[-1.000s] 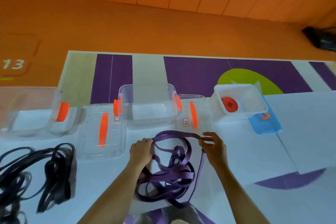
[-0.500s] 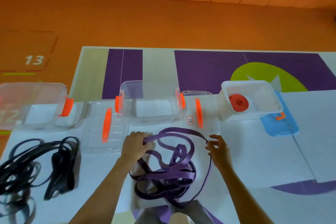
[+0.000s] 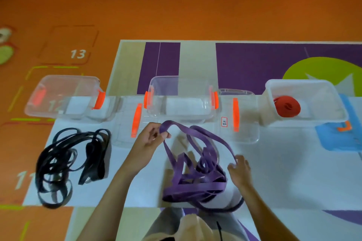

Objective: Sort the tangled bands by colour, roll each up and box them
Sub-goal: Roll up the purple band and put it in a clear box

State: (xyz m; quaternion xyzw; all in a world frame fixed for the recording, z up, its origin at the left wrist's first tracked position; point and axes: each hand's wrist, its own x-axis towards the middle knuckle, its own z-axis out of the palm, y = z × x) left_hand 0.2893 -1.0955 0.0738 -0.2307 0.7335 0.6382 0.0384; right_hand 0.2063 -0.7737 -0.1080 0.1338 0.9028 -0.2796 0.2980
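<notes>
l hand [image 3: 149, 141], r hand [image 3: 239, 169] pinch purple band [image 3: 193, 187]

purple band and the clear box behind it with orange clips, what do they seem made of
The flat purple band looks like woven fabric webbing, possibly elastic, matte: it droops and folds in limp loops with no shine. The clear box with orange latches looks like rigid transparent plastic, glossy: the mat shows through its walls, which catch faint glare.
</notes>
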